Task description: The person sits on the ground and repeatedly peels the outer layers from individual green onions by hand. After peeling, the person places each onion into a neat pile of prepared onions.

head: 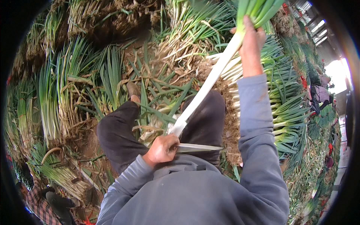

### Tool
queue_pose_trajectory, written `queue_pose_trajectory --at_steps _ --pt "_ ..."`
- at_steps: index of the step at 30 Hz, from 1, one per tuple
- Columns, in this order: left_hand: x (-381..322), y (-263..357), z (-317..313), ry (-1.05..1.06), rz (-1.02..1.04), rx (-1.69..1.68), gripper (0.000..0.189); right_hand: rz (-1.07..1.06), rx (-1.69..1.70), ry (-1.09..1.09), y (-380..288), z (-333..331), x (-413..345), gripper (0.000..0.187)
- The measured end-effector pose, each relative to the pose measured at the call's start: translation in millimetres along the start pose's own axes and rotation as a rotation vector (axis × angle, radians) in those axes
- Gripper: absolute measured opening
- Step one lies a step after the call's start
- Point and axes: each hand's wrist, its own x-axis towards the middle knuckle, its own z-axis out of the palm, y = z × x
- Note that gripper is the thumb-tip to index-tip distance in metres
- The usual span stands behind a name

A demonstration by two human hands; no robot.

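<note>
My right hand (251,39), at the upper right, grips a long green onion (212,80) where its white shank meets the green leaves. The shank slants down to the left across my lap, and its lower end meets my left hand (163,149). From that fist a pale, pointed knife blade (198,147) sticks out to the right, over my dark trousers. The knife's handle is hidden in the fist. Whether the fingers also pinch the onion's end cannot be told. Loose peeled leaves (153,128) lie between my legs, just beyond the left hand.
A row of green onions (284,112) lies along my right side, roots inward. More unpeeled onions (194,39) are heaped ahead. Upright bundles (49,107) line the left, above a tied bundle (67,180). One person (46,199) is at lower left, another (320,95) far right.
</note>
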Motion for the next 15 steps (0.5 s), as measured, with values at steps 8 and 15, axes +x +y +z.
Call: queue_pose_trajectory --at_steps 8,15 --pt "-28 -32 1 0.008 -0.119 0.201 0.021 -0.122 -0.058 0.166 -1 -25 57 0.032" --pt "-38 -48 8 -0.014 -0.13 0.244 0.022 -0.171 0.018 0.059 17 -49 96 0.029"
